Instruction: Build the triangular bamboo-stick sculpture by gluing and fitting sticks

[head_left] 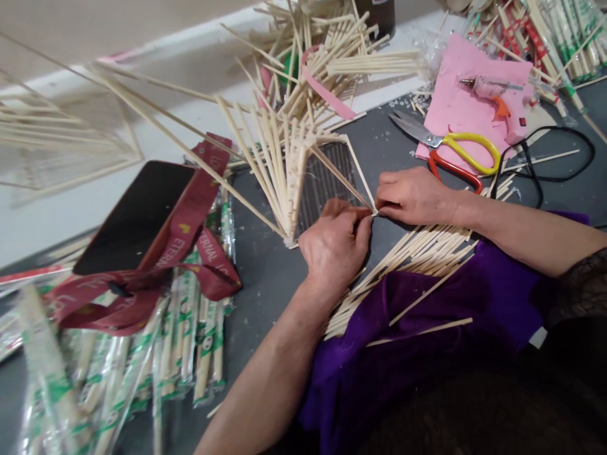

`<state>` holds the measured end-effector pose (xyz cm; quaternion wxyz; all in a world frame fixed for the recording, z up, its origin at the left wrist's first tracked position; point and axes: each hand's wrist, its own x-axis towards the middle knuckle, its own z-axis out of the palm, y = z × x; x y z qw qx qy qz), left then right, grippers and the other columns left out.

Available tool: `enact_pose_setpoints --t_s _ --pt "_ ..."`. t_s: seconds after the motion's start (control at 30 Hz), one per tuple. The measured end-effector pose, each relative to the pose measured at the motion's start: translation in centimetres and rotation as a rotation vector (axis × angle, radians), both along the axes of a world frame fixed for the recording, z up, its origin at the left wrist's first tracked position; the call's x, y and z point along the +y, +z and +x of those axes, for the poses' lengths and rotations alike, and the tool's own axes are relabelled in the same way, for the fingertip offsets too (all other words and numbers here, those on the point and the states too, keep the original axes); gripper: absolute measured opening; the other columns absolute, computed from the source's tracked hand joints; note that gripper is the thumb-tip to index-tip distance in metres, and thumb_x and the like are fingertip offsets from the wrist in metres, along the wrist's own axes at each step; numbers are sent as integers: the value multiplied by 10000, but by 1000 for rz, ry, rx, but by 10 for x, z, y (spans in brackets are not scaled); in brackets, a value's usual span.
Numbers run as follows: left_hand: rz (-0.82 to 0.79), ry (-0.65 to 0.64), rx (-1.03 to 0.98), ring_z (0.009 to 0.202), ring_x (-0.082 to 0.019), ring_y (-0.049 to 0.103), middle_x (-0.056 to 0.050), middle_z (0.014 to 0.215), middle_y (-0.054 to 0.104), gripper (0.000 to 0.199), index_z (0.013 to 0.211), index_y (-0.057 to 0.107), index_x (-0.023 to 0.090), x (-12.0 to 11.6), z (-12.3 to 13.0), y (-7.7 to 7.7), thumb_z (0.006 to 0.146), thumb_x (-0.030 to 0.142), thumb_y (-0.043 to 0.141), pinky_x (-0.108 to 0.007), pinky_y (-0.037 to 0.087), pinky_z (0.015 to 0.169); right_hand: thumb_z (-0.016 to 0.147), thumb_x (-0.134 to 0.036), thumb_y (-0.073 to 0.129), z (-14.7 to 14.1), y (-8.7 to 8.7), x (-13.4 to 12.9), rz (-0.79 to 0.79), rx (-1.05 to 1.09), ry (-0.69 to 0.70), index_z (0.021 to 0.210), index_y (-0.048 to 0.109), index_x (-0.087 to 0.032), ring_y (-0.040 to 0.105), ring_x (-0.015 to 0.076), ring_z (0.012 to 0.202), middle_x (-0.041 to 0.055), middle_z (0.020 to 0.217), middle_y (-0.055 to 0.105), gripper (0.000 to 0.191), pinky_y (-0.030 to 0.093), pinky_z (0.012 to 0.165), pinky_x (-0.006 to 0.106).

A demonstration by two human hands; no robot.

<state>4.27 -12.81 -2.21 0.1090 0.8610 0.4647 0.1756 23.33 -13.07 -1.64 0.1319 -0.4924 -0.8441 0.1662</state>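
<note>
A framework of joined wooden chopsticks (pixel 298 164) stands on the grey table, its sticks fanning up to the left. At its right corner, where thin sticks meet in a whitish joint, both hands come together. My left hand (pixel 336 243) is closed, with thumb and fingers pinching a stick of the framework near that corner. My right hand (pixel 417 194) is closed too, its fingertips pressed on the same corner from the right. Exactly what lies between the right fingertips is hidden.
Scissors (pixel 443 142) and a glue gun (pixel 493 95) lie on pink foam (pixel 455 69) at right, by a black cable (pixel 592 151). Loose chopsticks (pixel 427 253) lie near purple cloth (pixel 427 309). Wrapped chopsticks (pixel 184 335) and a phone (pixel 137 215) with red lanyard are at left.
</note>
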Motion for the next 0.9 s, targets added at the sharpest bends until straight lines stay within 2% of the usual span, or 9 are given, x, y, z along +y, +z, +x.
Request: enact_pose_setpoints --t_s 0.3,0.53,0.9 --pt "-5 -11 -7 857 -223 693 -71 922 720 253 911 736 209 0 0 1 894 337 519 -299 485 648 895 -233 494 -3 4 4 -9 -102 19 875 675 -137 542 147 741 55 884 625 206 239 582 278" --pt "-12 -16 -3 852 -221 687 -66 922 717 253 900 728 216 0 1 1 893 331 502 -302 483 652 936 -248 434 -4 0 6 41 -133 43 873 649 -123 544 143 740 61 891 613 256 256 598 281" --pt "-36 -27 -5 858 -236 683 -70 913 714 261 905 730 211 1 1 4 894 329 497 -327 494 673 930 -235 465 -2 1 11 24 -145 82 910 664 -131 542 136 740 55 902 617 226 274 605 268"
